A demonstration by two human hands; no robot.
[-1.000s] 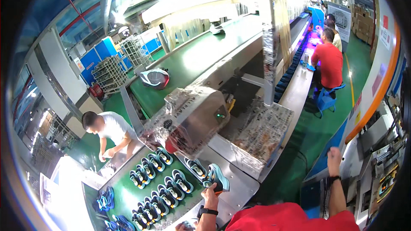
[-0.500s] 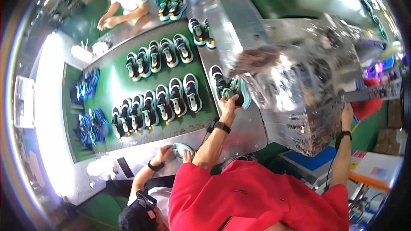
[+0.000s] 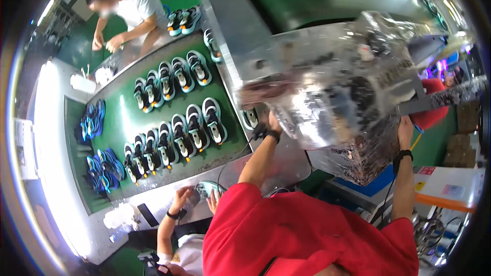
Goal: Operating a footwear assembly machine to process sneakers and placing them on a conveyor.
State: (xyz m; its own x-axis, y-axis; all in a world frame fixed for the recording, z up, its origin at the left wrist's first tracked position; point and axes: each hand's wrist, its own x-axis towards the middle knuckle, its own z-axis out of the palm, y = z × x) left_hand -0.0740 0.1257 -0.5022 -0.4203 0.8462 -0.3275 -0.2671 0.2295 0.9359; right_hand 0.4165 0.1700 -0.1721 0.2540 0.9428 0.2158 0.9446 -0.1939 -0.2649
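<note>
My left hand reaches along the metal ledge to the front of a large machine wrapped in clear plastic film. The machine hides its fingers and whatever they may hold. Just left of that hand, part of a dark shoe with a pale edge shows on the ledge. My right hand is raised against the machine's right side, below a metal arm; its fingers are mostly out of sight.
Two rows of black-and-teal sneakers stand on the green belt. Blue shoes lie at its left end. Beside me a co-worker's hands are by a pale shoe part. Across the belt sits another person.
My left hand, earlier on a teal-edged shoe, has moved behind the machine's front, and that shoe is now hidden. The view has shifted, and my right hand stays at the machine's side.
</note>
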